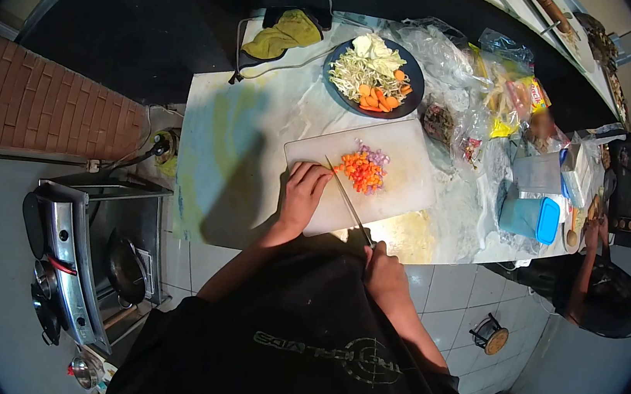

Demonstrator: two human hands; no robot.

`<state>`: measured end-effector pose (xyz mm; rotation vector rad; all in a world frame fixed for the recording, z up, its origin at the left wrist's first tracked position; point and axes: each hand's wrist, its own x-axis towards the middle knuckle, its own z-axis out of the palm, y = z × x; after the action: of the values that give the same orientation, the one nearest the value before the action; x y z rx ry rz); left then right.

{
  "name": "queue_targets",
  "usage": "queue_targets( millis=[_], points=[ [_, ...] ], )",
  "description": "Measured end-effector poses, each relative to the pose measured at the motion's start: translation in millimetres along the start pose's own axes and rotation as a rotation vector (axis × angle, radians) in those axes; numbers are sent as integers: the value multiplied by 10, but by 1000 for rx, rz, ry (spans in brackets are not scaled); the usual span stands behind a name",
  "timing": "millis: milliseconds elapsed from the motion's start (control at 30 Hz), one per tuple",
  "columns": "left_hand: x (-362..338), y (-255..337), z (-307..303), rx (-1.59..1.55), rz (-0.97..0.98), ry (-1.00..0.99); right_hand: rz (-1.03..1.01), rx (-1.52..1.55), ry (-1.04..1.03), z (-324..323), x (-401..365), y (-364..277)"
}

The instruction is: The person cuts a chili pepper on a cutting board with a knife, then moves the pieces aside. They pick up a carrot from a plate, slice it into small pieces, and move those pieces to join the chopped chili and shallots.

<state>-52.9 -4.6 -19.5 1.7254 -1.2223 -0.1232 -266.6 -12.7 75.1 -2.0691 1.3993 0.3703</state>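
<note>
On the white cutting board (409, 157) lies a pile of diced orange carrot (362, 173), with chopped purple onion (376, 157) along its far and right sides. My right hand (386, 273) grips the handle of a knife (348, 203), whose blade slants up and left across the board beside the carrot. My left hand (305, 196) rests at the board's left part, fingers bent together near the blade tip; a small orange piece shows at its fingertips. Behind the board, a dark plate (416, 76) holds bean sprouts, cabbage and carrot slices.
A green cloth (287, 34) lies at the back left. Plastic bags (461, 81), a blue-lidded container (531, 218) and a clear box (534, 174) crowd the right side. Another person (604, 296) is at the far right. A stove (66, 270) stands left, a stool (496, 342) right.
</note>
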Motion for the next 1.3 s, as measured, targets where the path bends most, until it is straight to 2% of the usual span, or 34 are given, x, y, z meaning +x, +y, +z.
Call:
queue_targets(
  millis=[333,900,1200,1300],
  points=[
    [-2,0,-15,7,29,-2,13,39,68,45,-89,112],
    [-18,-36,-11,-27,-25,-20,-77,68,25,-45,-96,77],
    [-30,-33,6,-33,-36,-9,14,-34,-52,-2,24,10],
    [-27,-35,6,-39,-34,-10,-7,33,-20,-4,85,-13]
  ],
)
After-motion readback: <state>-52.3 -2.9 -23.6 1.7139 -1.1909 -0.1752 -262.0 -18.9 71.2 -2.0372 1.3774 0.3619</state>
